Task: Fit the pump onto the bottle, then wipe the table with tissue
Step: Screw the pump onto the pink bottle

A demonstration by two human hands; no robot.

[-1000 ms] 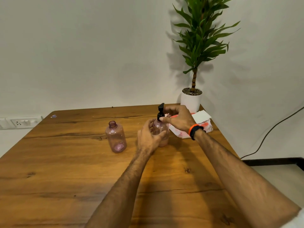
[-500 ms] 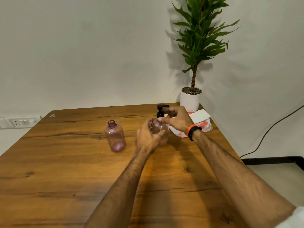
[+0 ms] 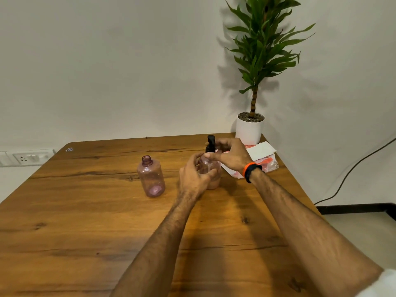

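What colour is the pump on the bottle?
Black, seen in the head view: the pump tops the bottle.

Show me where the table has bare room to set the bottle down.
Bare wood left of the open bottle and along the table's near edge. Crowded at the far right corner: tissue pack, plant pot, both hands on the pumped bottle.

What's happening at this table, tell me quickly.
A person is fitting a black pump onto a pink bottle standing on the wooden table. The left hand steadies the bottle's body while the right hand grips the pump's collar at the neck. A second pink bottle stands open and untouched to the left. The tissue pack lies behind, by the potted plant.
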